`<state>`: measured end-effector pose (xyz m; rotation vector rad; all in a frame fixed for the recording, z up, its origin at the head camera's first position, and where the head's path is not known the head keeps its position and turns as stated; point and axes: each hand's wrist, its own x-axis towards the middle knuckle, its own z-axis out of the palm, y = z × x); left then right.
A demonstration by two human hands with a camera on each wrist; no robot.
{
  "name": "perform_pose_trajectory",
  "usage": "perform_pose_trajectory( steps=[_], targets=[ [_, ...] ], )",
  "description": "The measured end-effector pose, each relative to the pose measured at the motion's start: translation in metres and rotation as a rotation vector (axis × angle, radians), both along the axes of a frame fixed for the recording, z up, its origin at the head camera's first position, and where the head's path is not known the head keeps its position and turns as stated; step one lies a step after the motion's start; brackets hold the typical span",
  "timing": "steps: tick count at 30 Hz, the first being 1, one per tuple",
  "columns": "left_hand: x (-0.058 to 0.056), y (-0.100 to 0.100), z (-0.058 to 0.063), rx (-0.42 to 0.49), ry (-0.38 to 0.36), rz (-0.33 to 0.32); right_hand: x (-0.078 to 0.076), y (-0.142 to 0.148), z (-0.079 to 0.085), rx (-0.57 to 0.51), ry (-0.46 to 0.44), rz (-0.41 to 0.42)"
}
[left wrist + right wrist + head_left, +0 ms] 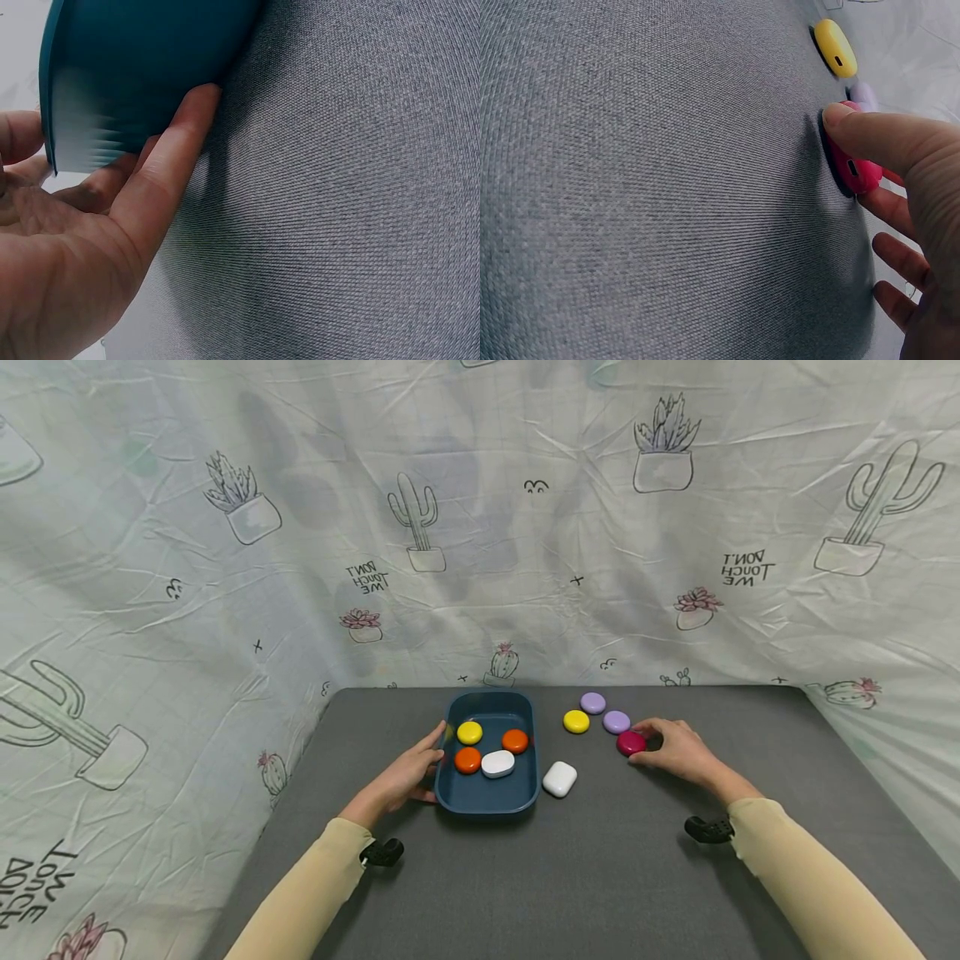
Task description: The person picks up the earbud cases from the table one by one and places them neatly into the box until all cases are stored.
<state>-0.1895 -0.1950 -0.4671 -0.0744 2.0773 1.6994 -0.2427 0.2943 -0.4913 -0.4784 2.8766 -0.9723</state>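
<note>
At the right, my right hand (678, 750) pinches a crimson round earbud case (632, 742) between thumb and fingers; the right wrist view shows a small port on the case (855, 166). The case is low over or on the grey tabletop; I cannot tell which. My left hand (405, 777) rests against the left side of a dark blue tray (487, 807), its fingers fairly straight along the outer wall and rim. Inside the tray lie a yellow case (469, 732), two orange cases (515, 741) and a white case (498, 764).
Between the tray and my right hand lie a white case (559, 779), a yellow case (576, 721) and two lilac cases (592, 702). A grey cloth surface (570, 877) lies under everything. A curtain with cactus drawings (480, 527) hangs behind the table.
</note>
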Motion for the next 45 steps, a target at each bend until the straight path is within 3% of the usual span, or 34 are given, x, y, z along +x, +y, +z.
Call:
perform_pose_trajectory(
  steps=[11, 20, 36, 45],
  targets=[
    [0.001, 0.0, 0.001, 0.01, 0.004, -0.001, 0.002, -0.004, 0.002, 0.005, 0.042, -0.004],
    [0.0, -0.001, 0.002, 0.011, -0.002, 0.0, 0.007, 0.0, 0.005, 0.023, -0.006, 0.028],
    [0.0, -0.001, 0.002, 0.019, -0.003, 0.0, 0.007, 0.003, 0.007, 0.059, -0.006, 0.061],
    [-0.001, -0.001, 0.0, 0.009, -0.009, 0.005, 0.004, -0.009, 0.022, 0.057, 0.019, 0.091]
  ],
)
